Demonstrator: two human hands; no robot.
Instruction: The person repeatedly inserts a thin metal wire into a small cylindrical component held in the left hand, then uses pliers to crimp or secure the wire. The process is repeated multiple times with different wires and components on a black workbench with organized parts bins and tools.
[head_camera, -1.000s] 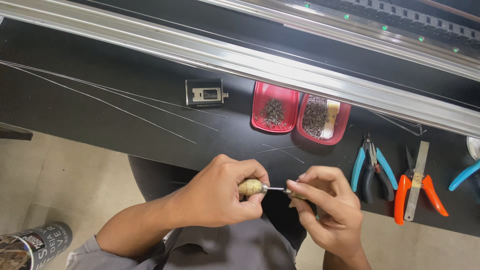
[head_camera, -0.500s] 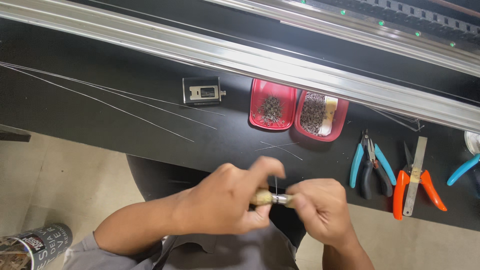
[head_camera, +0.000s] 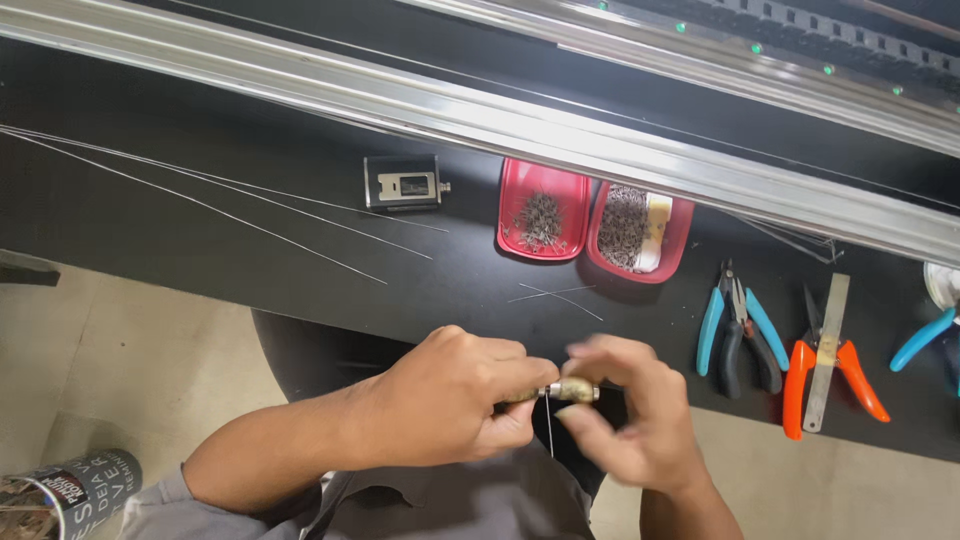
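My left hand (head_camera: 455, 400) is closed around a small tool with a pale wooden handle and a metal tip (head_camera: 570, 391), held over the front edge of the black workbench (head_camera: 200, 250). My right hand (head_camera: 630, 415) pinches the metal tip with thumb and fingers; it is blurred. A thin wire (head_camera: 548, 425) hangs down from the tip between the two hands.
Two red trays (head_camera: 543, 222) (head_camera: 640, 230) of several small dark parts sit behind my hands, with a small black device (head_camera: 402, 182) to their left. Long thin wires (head_camera: 220, 205) lie at the left. Blue-handled pliers (head_camera: 738, 330), orange-handled cutters (head_camera: 830, 360) and a metal ruler lie at the right.
My hands have shifted slightly right and up. The right hand has moved onto the tool's metal tip, and a thin wire now hangs from it.
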